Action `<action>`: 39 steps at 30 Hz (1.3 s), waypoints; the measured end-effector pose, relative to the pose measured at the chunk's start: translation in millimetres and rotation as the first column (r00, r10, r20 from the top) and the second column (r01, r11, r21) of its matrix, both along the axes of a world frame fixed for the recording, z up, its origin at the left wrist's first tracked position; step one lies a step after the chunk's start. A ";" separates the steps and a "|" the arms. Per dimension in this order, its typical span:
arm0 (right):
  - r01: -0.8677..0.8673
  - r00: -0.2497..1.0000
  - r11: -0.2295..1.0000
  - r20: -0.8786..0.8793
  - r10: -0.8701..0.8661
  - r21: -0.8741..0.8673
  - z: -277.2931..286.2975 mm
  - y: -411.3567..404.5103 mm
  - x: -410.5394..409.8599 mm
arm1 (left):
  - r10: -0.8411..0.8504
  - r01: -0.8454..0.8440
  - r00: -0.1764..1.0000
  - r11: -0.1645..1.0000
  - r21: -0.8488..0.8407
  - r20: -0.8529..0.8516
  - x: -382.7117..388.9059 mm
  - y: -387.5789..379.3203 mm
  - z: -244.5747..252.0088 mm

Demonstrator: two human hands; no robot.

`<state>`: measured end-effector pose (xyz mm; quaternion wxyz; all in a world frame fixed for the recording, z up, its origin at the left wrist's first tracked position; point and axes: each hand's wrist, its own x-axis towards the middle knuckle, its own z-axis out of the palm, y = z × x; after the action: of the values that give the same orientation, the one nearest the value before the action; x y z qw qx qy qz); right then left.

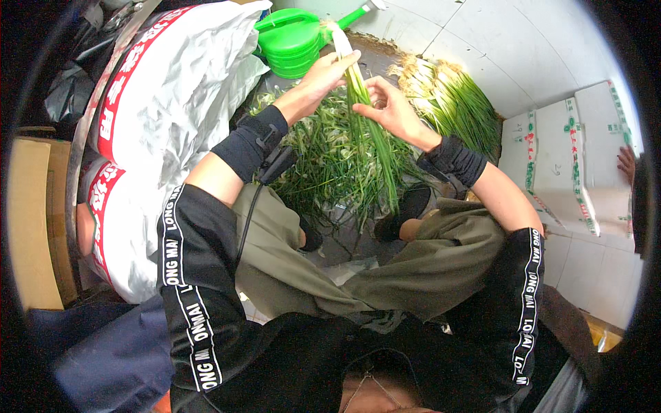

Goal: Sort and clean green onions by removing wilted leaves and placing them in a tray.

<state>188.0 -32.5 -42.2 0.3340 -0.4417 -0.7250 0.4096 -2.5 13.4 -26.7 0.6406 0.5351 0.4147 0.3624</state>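
My left hand (326, 77) is closed around the pale stalks of a small bunch of green onions (357, 85), whose white root ends point up and away from me. The long green leaves hang down towards my feet. Just right of the bunch is my right hand (384, 103), its thumb and fingers curled at the leaves; whether it pinches any of them I cannot tell. Under both hands lies a heap of loose green leaves and peelings (325, 155) on the floor. A pile of green onions (449, 98) with pale roots rests to the right of the heap.
A green plastic watering can (292, 44) stands at the far side. Large white sacks (186, 77) with red bands fill the left, beside a cardboard box (33, 222). White boxes (557, 160) with printed tape stand at right, near another person's hand (626, 164). A tiled wall (496, 41) rises behind.
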 end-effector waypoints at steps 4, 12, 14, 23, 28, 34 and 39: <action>0.020 0.984 0.979 0.169 -0.055 0.201 13.3 -10.9 -11.6 | 0.006 0.012 0.966 0.998 -0.067 0.260 -4.6 1.4 0.5; -0.055 0.981 0.914 0.191 -0.025 0.401 27.4 -10.8 -1.0 | -0.040 0.090 0.911 0.991 -0.103 0.411 -19.7 5.6 7.1; 0.099 0.961 0.881 0.185 -0.205 0.463 27.0 -4.5 5.9 | -0.020 0.077 0.904 0.990 -0.116 0.427 -17.5 6.0 7.8; -0.060 0.992 0.998 0.107 0.060 0.002 -1.6 -2.7 -22.6 | 0.095 0.032 0.794 0.980 -0.197 0.601 0.6 4.3 17.9; -0.085 0.965 0.968 -0.260 0.021 -0.237 3.6 2.5 -23.0 | -0.185 0.166 0.958 0.981 0.101 0.219 -2.2 1.7 16.7; -0.065 0.997 0.957 -0.054 0.052 -0.284 2.4 1.5 -23.1 | -0.280 0.281 0.959 0.959 0.034 -0.048 -1.4 -12.0 -3.9; -0.129 0.980 0.991 0.160 0.120 0.046 -2.1 3.3 -15.6 | -0.125 0.130 0.991 0.986 0.107 -0.052 -6.3 -3.6 -18.1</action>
<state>172.4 -29.2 -44.3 0.2620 -0.4167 -0.7864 0.3733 -8.8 9.8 -44.8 0.6226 0.6031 0.3731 0.3308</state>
